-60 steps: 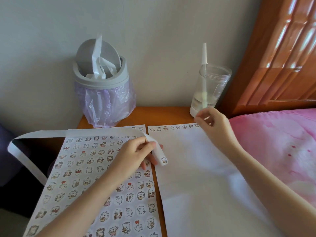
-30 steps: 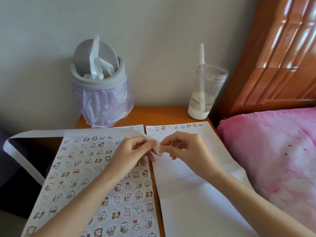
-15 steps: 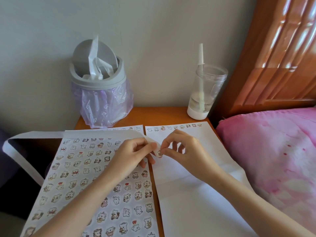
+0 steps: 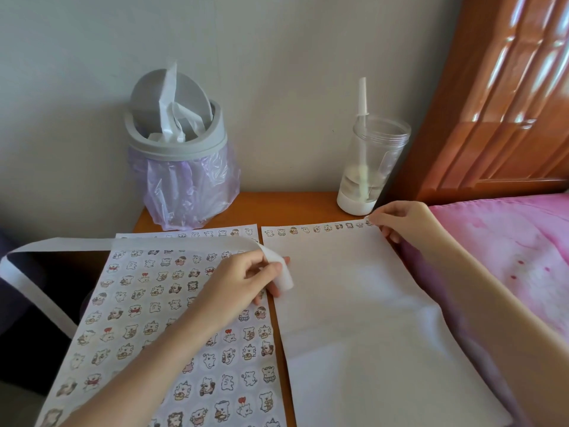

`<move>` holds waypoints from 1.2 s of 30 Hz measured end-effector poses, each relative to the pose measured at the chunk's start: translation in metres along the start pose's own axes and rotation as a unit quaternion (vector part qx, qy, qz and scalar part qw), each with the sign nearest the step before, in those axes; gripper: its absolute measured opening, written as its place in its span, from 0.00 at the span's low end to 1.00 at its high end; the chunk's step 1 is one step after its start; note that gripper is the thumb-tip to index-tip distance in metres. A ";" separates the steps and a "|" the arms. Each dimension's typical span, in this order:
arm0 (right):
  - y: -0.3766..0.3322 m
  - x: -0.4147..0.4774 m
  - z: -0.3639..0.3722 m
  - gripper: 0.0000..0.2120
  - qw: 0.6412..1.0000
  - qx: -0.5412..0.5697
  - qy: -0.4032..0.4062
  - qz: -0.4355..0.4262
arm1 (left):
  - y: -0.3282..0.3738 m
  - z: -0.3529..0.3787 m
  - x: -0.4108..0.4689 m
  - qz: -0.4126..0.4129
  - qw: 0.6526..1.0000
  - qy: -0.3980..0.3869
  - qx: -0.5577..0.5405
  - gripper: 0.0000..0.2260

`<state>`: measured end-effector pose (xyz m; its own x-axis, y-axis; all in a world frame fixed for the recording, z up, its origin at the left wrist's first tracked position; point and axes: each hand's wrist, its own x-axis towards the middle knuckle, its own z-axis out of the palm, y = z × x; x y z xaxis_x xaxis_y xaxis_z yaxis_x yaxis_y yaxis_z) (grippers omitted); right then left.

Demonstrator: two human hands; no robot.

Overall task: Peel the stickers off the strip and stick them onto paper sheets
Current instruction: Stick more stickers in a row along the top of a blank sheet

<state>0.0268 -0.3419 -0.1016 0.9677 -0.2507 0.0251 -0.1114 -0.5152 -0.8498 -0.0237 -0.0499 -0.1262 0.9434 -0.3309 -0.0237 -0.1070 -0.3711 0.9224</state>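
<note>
A long white backing strip (image 4: 172, 243) loops from the left over the table. My left hand (image 4: 243, 280) pinches its free end (image 4: 281, 274) between the two sheets; that end shows no sticker. The left paper sheet (image 4: 147, 312) is covered with small bear stickers. The right paper sheet (image 4: 354, 318) is blank except for one row of stickers (image 4: 317, 229) along its top edge. My right hand (image 4: 400, 220) is at that sheet's top right corner, fingertips on a sticker (image 4: 369, 222) at the row's end.
A grey bin with a purple bag (image 4: 181, 155) stands at the back left of the wooden table (image 4: 286, 208). A clear cup with a straw (image 4: 371, 167) is at the back right. A pink bed cover (image 4: 508, 257) and wooden headboard (image 4: 505, 97) lie to the right.
My right hand took a sticker off the strip's end and carried it up and right to the blank sheet's top right corner. My left hand stayed on the strip.
</note>
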 end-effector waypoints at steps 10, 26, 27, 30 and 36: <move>0.022 0.023 0.001 0.04 0.996 -0.084 -0.016 -0.003 | 0.001 0.003 0.000 0.023 0.999 0.032 0.030 0.07; 0.023 0.028 0.008 0.04 0.997 -0.070 -0.021 -0.013 | -0.001 0.004 0.001 0.023 0.998 0.031 0.045 0.06; 0.023 0.029 0.008 0.04 0.997 -0.074 -0.021 -0.016 | -0.001 0.004 0.001 0.023 0.998 0.031 0.043 0.06; 0.024 0.030 0.008 0.04 0.996 -0.080 -0.017 -0.020 | 0.000 0.003 0.000 0.026 0.998 0.030 0.041 0.07; 0.026 0.032 0.009 0.08 0.993 -0.108 -0.013 -0.034 | 0.000 0.004 0.000 0.029 0.998 0.026 0.043 0.08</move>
<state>0.0568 -0.3556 -0.1276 0.9800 -0.1891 0.0624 -0.0888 -0.6952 -0.7133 -0.0247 -0.0530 -0.1278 0.9498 -0.3086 0.0508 -0.1857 -0.4259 0.8855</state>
